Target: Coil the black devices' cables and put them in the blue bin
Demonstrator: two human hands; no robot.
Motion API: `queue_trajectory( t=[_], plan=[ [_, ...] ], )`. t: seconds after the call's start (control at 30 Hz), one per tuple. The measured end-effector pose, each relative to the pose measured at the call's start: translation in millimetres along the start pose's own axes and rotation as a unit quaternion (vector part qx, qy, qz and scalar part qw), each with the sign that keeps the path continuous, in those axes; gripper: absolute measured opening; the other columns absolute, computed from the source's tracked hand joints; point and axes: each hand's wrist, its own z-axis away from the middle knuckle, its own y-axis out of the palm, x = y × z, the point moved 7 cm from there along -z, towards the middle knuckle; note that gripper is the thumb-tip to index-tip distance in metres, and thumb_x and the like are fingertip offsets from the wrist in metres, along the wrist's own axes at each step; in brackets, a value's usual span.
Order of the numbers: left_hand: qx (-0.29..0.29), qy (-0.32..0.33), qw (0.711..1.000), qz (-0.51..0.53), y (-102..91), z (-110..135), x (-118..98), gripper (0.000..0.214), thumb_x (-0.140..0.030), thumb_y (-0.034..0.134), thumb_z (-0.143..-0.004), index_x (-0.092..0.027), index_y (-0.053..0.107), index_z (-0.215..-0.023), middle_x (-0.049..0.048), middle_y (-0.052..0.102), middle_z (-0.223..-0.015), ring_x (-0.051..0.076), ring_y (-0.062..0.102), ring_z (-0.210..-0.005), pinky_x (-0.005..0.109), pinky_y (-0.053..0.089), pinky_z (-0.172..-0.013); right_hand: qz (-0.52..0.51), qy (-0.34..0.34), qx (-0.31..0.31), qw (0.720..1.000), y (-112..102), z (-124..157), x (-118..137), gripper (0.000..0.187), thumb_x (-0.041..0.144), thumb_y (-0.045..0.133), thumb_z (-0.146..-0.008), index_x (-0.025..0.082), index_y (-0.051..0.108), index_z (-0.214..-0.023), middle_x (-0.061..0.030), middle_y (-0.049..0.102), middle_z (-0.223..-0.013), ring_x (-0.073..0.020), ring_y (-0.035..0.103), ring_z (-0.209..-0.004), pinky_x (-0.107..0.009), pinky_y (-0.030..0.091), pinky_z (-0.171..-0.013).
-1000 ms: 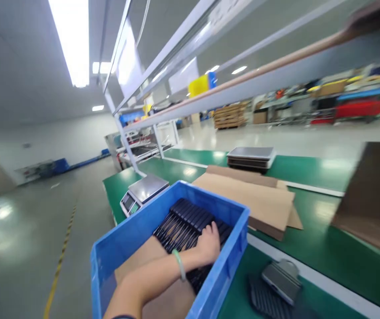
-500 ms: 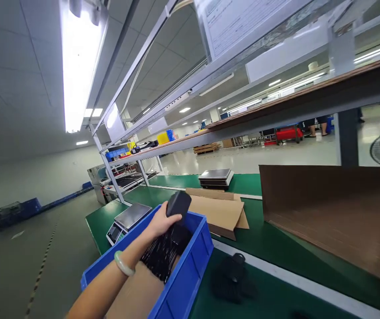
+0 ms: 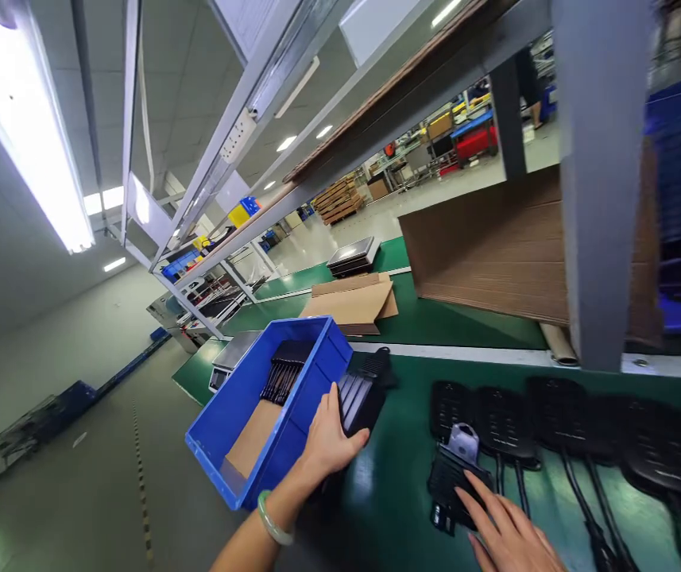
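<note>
My left hand (image 3: 326, 438), a pale green bangle on its wrist, is beside the blue bin (image 3: 307, 397) with thumb and fingers spread. It reaches against a group of black items with grey stripes (image 3: 359, 397) lying next to the bin. My right hand (image 3: 510, 532) rests with outstretched fingers on a flat black item with a clear hang tab (image 3: 458, 477). Behind that hand, several black power strips (image 3: 504, 421) lie in a row, their cables toward me. Inside the bin are black corded items (image 3: 285, 373) and a brown cardboard sheet (image 3: 255, 437).
Left of the bin stands a scale (image 3: 234, 353). Cardboard sheets (image 3: 349, 302) and stacked metal-topped units (image 3: 352, 256) lie farther back on the green table. A large cardboard panel (image 3: 486, 246) and a grey post (image 3: 599, 183) stand at right, under a long shelf (image 3: 376, 127).
My left hand has let go of a black item and moved out of the bin to its right side. My right hand has come into view. The view has swung right and tilted.
</note>
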Motion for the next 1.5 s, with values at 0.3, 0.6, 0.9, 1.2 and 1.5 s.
queue_trajectory(
  t=[0.3,0.6,0.9,1.2,1.5],
  plan=[
    [-0.004,-0.042,0.987,-0.152,53.9,-18,44,0.089,-0.032,0.055,-0.073,-0.007,0.009,-0.145,0.0202,0.037,-0.140,0.031,0.035,-0.130,0.038,0.029,-0.107,0.029,0.017,0.045,0.998,0,-2,1,0.036,0.020,0.035,-0.085,0.016,0.066,-0.104,-0.0119,0.061,-0.117,-0.0208,0.062,-0.090,-0.030,0.057,-0.065],
    [-0.151,0.108,0.980,-0.065,61.7,23,-27,0.068,-0.032,0.056,-0.077,-0.015,0.032,-0.138,0.0176,0.035,-0.143,0.032,0.030,-0.133,0.049,0.033,-0.108,0.007,0.034,0.064,0.997,3,-2,-1,0.034,0.025,0.034,-0.090,0.018,0.066,-0.100,-0.0094,0.062,-0.115,-0.0208,0.061,-0.090,-0.032,0.056,-0.068],
    [0.060,0.082,0.980,0.169,116.7,28,-73,0.058,-0.034,0.055,-0.078,-0.010,0.048,-0.130,0.0177,0.051,-0.128,0.030,0.043,-0.123,0.042,0.031,-0.109,-0.020,0.043,0.088,0.995,12,4,-6,0.034,0.027,0.035,-0.090,0.016,0.065,-0.101,-0.0098,0.065,-0.109,-0.0207,0.061,-0.092,-0.032,0.055,-0.074],
    [-0.021,-0.013,0.957,0.288,102.5,30,-24,0.043,-0.039,0.039,-0.088,-0.013,0.060,-0.114,0.0157,0.062,-0.115,0.027,0.055,-0.109,0.038,0.040,-0.100,-0.121,0.126,0.029,0.984,-15,-8,-12,0.036,0.031,0.038,-0.092,0.020,0.046,-0.126,-0.0104,0.057,-0.123,-0.0199,0.060,-0.104,-0.031,0.051,-0.085],
    [-0.042,-0.077,0.970,0.227,92.5,8,21,0.040,-0.040,0.032,-0.089,-0.014,0.056,-0.107,0.0156,0.048,-0.131,0.024,0.043,-0.124,0.037,0.030,-0.110,-0.257,0.186,0.088,0.944,-4,-3,-11,0.031,0.034,0.042,-0.091,0.024,0.050,-0.119,-0.0074,0.062,-0.113,-0.0155,0.065,-0.086,-0.023,0.055,-0.074]
  ],
)
